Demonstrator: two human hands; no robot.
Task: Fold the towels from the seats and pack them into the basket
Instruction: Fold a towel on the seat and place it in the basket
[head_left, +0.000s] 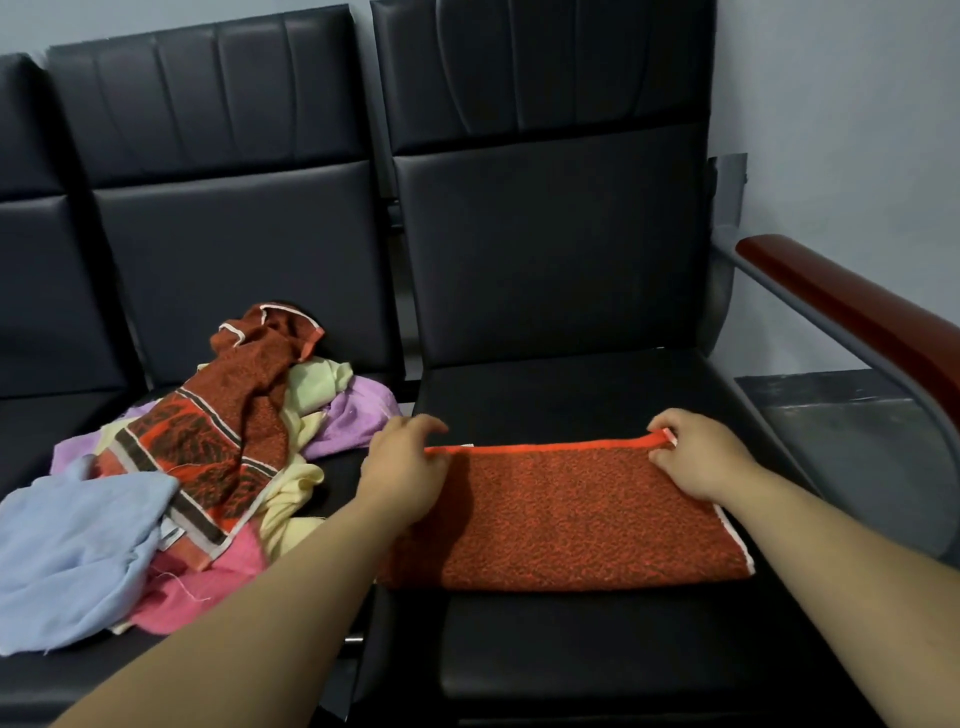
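On the far left, a pale blue towel (78, 545) lies crumpled at the front of the middle seat (234, 249), with a pink towel (208, 582) bunched just beside it and partly under it. Across the heap drapes a red-and-brown patterned towel (208, 441), its top end rumpled against the seat back. A yellow towel (296, 499) and a purple towel (358, 410) are tangled under it and to its right, all touching one another.

Next comes the left hand (402, 473), its fingers curled at the far left corner of the red towel (566, 519). It seems to grip that corner, though the back of the hand hides the fingertips. The red towel lies folded into a flat, wide band on the right seat (571, 665), fold toward the person. The right hand (701, 457) pinches the far right corner between thumb and fingers, lifting the edge slightly. Beyond it, at the far right, runs a reddish wooden armrest (857, 306).
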